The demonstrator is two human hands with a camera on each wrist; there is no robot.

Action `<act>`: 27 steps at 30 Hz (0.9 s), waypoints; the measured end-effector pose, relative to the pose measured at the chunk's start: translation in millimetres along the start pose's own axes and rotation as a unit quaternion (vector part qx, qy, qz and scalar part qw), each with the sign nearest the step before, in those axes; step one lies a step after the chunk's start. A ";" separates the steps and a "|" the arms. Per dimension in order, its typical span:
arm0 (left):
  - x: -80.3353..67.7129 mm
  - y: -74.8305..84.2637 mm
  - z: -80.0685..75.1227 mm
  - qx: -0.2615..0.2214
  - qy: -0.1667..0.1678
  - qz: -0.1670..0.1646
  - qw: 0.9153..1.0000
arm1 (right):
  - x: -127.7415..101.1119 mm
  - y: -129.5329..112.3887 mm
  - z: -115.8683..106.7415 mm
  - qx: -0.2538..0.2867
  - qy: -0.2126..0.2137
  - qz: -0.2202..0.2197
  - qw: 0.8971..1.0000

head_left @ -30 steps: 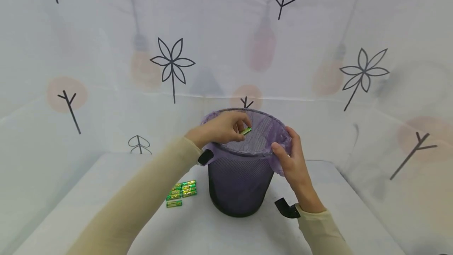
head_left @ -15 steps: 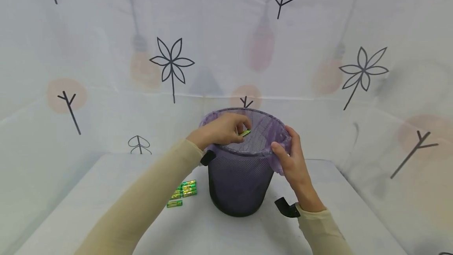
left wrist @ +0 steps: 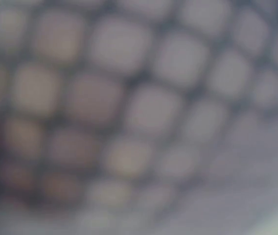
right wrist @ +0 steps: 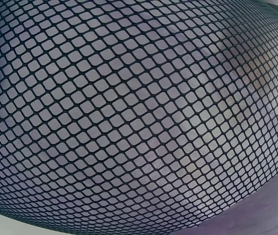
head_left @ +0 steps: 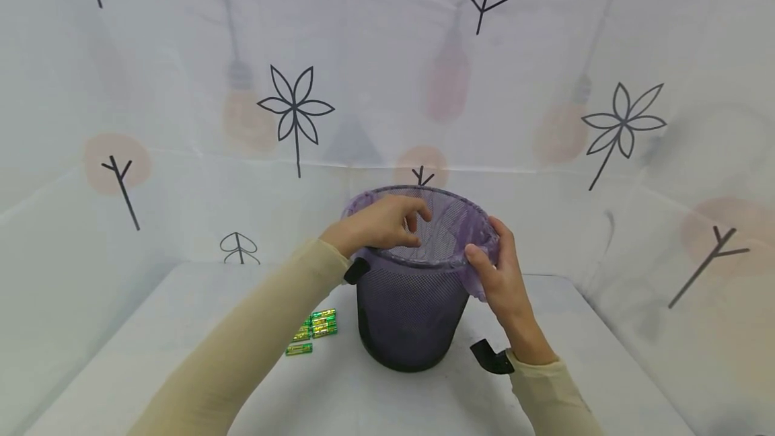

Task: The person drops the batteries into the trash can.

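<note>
A: On the left of the table, green batteries lie beside the mesh bin, within easy reach.

B: The left hand hovers over its mouth, fingers loosely curled, empty; half a second ago it pinched a battery.

A: The right hand grips the purple liner at the rim, steadying it.

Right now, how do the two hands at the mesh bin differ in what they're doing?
The left hand hovers over the bin's open mouth, fingers loosely curled and holding nothing; the right hand grips the purple liner folded over the rim. The left hand comes in over the near-left rim; the right hand clasps the right side from outside. Both are at the top of the mesh bin.
</note>
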State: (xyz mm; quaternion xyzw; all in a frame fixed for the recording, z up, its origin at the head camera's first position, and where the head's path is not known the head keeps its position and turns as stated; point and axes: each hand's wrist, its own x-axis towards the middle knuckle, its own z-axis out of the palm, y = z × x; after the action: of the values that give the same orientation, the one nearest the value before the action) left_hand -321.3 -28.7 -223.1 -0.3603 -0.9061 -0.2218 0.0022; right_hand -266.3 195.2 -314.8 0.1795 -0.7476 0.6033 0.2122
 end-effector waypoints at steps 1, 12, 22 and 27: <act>0.2 0.0 -0.1 0.000 0.000 -0.001 1.000 | 0.1 0.1 -0.2 0.002 -0.001 0.001 1.000; -9.6 -1.7 -9.8 0.000 0.074 0.058 0.996 | -0.1 -2.9 -0.9 0.005 0.001 0.006 1.000; -62.1 -13.6 -27.3 -0.027 0.166 0.139 0.976 | -0.7 -2.5 0.1 0.008 0.004 0.006 1.000; -94.3 -26.8 -31.7 -0.039 0.193 0.145 0.970 | -1.1 -3.1 -0.7 0.013 0.003 0.005 1.000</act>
State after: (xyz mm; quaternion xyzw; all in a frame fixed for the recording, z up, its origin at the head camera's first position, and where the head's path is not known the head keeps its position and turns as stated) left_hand -273.9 -120.2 -220.7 -0.4376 -0.8175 -0.3196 0.1948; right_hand -263.7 195.3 -312.7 0.1769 -0.7396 0.6147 0.2093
